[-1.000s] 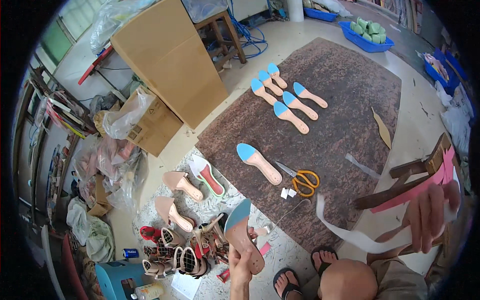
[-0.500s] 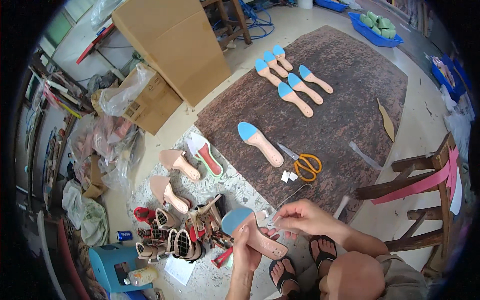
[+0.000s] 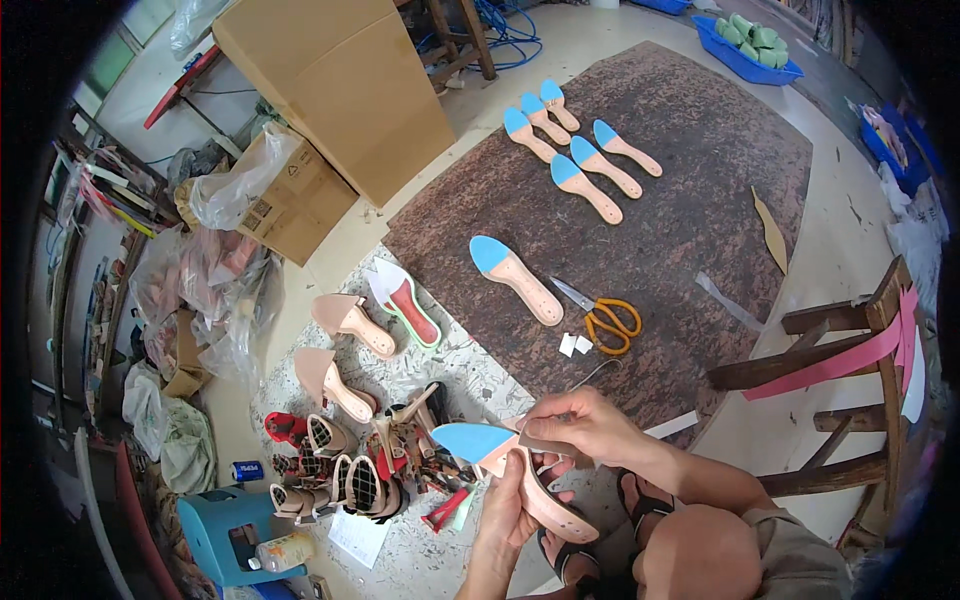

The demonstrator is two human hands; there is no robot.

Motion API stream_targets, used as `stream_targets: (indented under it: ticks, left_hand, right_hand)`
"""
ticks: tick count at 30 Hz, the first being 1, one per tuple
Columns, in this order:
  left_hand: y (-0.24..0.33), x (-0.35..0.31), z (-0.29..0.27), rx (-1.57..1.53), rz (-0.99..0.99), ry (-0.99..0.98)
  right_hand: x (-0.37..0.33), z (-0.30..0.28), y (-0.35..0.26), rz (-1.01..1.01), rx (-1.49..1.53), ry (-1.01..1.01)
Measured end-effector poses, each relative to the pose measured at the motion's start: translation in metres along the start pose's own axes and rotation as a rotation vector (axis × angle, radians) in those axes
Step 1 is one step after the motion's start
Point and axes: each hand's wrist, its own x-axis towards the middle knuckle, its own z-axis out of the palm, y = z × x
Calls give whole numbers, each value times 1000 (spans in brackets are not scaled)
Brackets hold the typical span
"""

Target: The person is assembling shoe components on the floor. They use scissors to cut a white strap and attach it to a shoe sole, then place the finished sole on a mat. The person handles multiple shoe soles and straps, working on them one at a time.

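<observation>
My left hand [image 3: 503, 515] is wrapped round a shoe insole [image 3: 473, 441] with a blue toe and a beige, holed heel. The insole is tilted, blue toe to the left. My right hand [image 3: 588, 422] is closed in a pinch at the insole's edge beside the blue part. A small brownish flap shows by its fingertips, too covered to name. On the dark mat, scissors [image 3: 606, 322] with orange handles lie beyond my right hand, next to small white scraps [image 3: 574, 345]. A single blue-and-beige insole [image 3: 517, 280] lies left of them.
Several more insoles [image 3: 590, 190] lie farther back on the dark mat [image 3: 690, 150]. Shoes and heels [image 3: 370, 480] are heaped at left, near a blue stool [image 3: 222, 535]. A wooden chair [image 3: 830, 375] with pink strips stands right; cardboard boxes [image 3: 330, 90] stand back left.
My right hand has moved left and closer to the insole, now pinching at its edge. The insole has turned so its blue toe looks narrower, and its heel end has shifted right and lower.
</observation>
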Motion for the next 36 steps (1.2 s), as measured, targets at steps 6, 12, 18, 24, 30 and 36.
stream_targets:
  ticks: [6,12,18,24,30,36]
  left_hand:
    - [2,-2,5,42,15,-16]
    - [-1,1,-5,-26,10,-101]
    - [-2,-4,1,-111,42,-114]
    - [-9,-1,-3,6,198,28]
    - [-2,-9,2,202,315,79]
    - [-8,-7,8,93,392,93]
  right_hand:
    - [2,2,1,42,53,-23]
    - [3,3,4,40,79,-48]
    - [-5,15,-7,-75,-64,55]
    - [-4,14,8,-716,-579,163]
    - [-13,14,-10,-690,-801,141]
    - [-5,18,-8,-701,-915,125]
